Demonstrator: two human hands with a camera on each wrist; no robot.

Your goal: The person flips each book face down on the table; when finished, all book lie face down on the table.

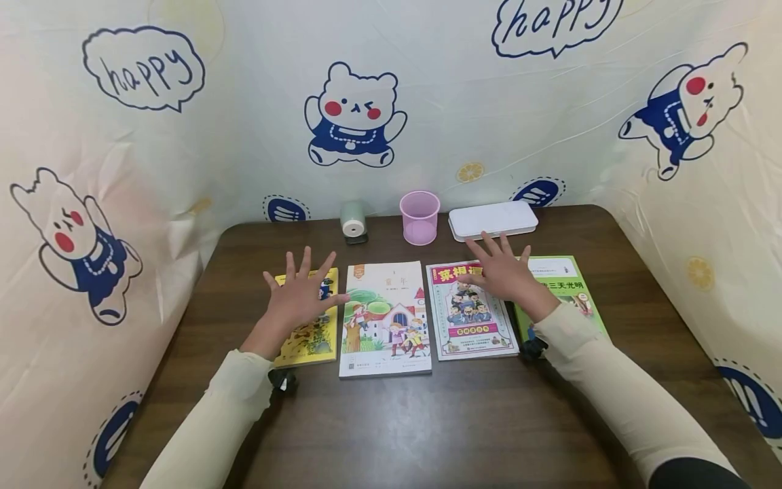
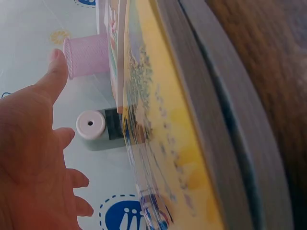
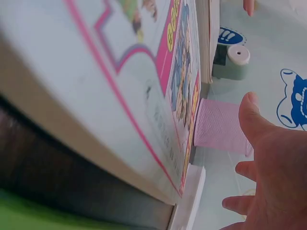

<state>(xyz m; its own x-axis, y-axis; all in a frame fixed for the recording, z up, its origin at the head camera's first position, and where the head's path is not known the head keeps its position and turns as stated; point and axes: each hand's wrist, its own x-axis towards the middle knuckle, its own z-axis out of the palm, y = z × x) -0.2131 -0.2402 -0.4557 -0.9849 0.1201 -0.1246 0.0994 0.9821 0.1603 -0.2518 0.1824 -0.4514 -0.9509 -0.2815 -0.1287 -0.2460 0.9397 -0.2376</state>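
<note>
My left hand [image 1: 296, 299] hovers with spread fingers above a yellow book [image 1: 318, 337]; its thumb reaches toward a white book [image 1: 386, 319] with a castle-like house and children on its cover. In the left wrist view the hand [image 2: 33, 129] holds nothing, and the yellow book [image 2: 163, 120] lies below it. Over the pink-and-white book [image 1: 470, 316] and a green book [image 1: 565, 285] my right hand [image 1: 506, 275] is held, fingers also spread. The right wrist view shows that hand [image 3: 280, 163] apart from the pink-and-white book [image 3: 134, 91], with nothing in it.
Along the table's back edge stand a green-and-white pencil sharpener [image 1: 353, 221], a pink mesh-like cup [image 1: 419, 219] and a white flat case [image 1: 493, 221]. A printed curtain [image 1: 256, 122] hangs behind and on both sides of the brown wooden table [image 1: 391, 428].
</note>
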